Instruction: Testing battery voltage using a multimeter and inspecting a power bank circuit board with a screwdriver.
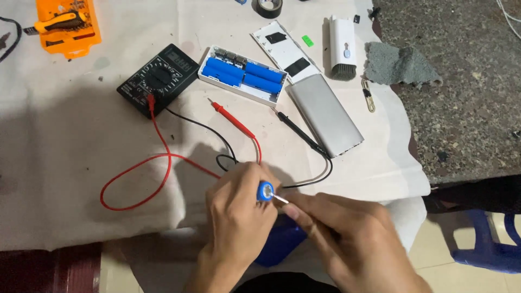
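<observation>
right up close to the camera, the left hand (239,217) is wrapped around a small blue cylindrical battery cell (265,191), end facing up, fingers closed tight on it. the right hand (347,239) is pinched shut on a thin metal pointed tool (280,199), looks like tweezers or a pick, can't tell which, and its tip is touching the cell's end cap. both are held just off the near edge of the table, over a blue plastic thing (282,244) i can't make out.

what worries me: a metal tip poking at a cell terminal can bridge the cap to the can rim and short it, or slip and nick the wrap. the grip is in mid air with nothing bracing it, so a slip seems likely enough.

further back on the white cloth-covered table (65,179) sits the black multimeter (158,77), its red probe (232,119) and black probe (298,133) lying loose, leads looping right next to the hands. a snagged lead could drag the meter. beyond that, the open white power bank case (242,75) with more blue cells exposed, touching the silver metal shell (325,114), and bare contacts near metal isn't great either.
</observation>
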